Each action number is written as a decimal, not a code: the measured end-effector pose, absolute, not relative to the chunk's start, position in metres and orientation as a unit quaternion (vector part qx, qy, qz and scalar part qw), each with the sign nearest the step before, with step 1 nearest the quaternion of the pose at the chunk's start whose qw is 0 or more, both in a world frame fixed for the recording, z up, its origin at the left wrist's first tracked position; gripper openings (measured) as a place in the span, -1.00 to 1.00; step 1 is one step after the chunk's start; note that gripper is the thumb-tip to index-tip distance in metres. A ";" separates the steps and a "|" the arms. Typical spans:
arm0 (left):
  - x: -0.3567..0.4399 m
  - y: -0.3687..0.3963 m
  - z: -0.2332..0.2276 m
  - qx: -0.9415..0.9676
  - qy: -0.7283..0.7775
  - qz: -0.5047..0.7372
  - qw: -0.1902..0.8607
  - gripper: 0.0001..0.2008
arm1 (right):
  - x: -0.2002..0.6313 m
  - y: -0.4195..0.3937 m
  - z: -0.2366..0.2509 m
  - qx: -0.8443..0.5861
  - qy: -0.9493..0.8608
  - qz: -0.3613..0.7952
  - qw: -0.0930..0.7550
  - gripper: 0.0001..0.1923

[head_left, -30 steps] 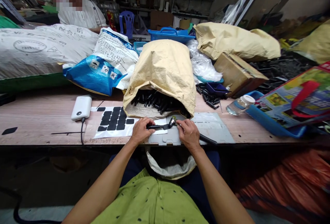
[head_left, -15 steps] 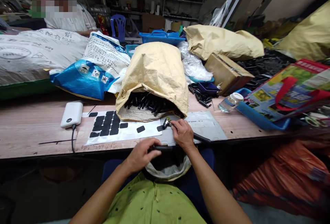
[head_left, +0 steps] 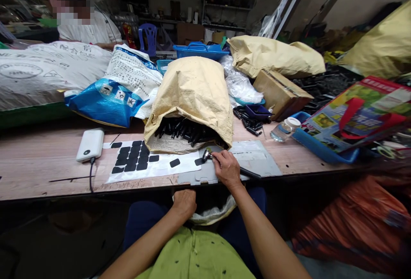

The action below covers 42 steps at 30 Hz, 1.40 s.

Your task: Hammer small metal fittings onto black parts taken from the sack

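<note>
My right hand (head_left: 227, 167) is closed around a small hammer (head_left: 250, 173), whose shiny metal-and-black head points left over the grey board (head_left: 265, 159). The black handle runs out behind the hand to the right. Below the table edge, my left hand (head_left: 185, 202) is closed at the left side of the mouth of an open bag (head_left: 213, 215) on my lap. Its fingertips are out of sight, so what it holds cannot be made out. Straight ahead, a tan paper sack (head_left: 195, 82) lies with its mouth towards me, full of black parts (head_left: 181, 130).
A white sheet with black rounded stickers (head_left: 133, 154) lies left of the board, beside a white power bank (head_left: 90, 144) with a cable. To the right stand a clear jar (head_left: 284, 130) and a blue tray (head_left: 334, 152). A co-worker (head_left: 86, 30) sits behind the white sacks (head_left: 48, 73).
My left hand has dropped from the table edge into the lap bag's mouth, and the black tube-like piece it held is out of sight. My right hand stays on the hammer.
</note>
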State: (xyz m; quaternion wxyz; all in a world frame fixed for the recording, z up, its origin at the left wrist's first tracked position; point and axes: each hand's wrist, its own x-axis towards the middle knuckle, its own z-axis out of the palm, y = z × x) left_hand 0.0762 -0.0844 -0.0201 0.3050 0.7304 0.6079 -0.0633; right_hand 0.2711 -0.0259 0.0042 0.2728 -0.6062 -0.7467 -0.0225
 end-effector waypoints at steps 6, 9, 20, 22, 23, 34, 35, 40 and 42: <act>0.066 -0.096 -0.012 0.778 0.566 -0.102 0.255 -0.69 | 0.271 -0.026 0.004 -0.608 -0.745 -0.024 0.273 -0.78; 0.059 -0.094 0.007 0.793 0.528 -0.037 0.302 -0.72 | 0.271 -0.026 0.003 -0.606 -0.746 -0.024 0.274 -0.78; 0.054 0.046 0.049 0.657 0.653 0.301 0.227 -0.75 | 0.270 -0.026 0.005 -0.604 -0.746 -0.023 0.279 -0.77; 0.058 0.066 0.044 0.639 0.686 0.279 0.209 -0.71 | 0.271 -0.026 0.005 -0.603 -0.747 -0.022 0.278 -0.77; 0.060 0.074 0.041 0.632 0.694 0.269 0.216 -0.68 | 0.271 -0.026 0.004 -0.604 -0.747 -0.021 0.277 -0.77; 0.028 0.046 0.035 0.626 0.639 0.351 0.276 -0.72 | 0.271 -0.026 0.004 -0.607 -0.744 -0.023 0.278 -0.77; 0.021 0.036 0.033 0.647 0.618 0.351 0.276 -0.74 | 0.271 -0.026 0.004 -0.607 -0.744 -0.022 0.279 -0.78; 0.002 -0.001 0.013 0.723 0.562 0.306 0.261 -0.81 | 0.270 -0.026 0.004 -0.605 -0.744 -0.020 0.282 -0.77; 0.001 -0.005 0.008 0.734 0.559 0.295 0.248 -0.81 | 0.271 -0.026 0.003 -0.605 -0.745 -0.021 0.281 -0.77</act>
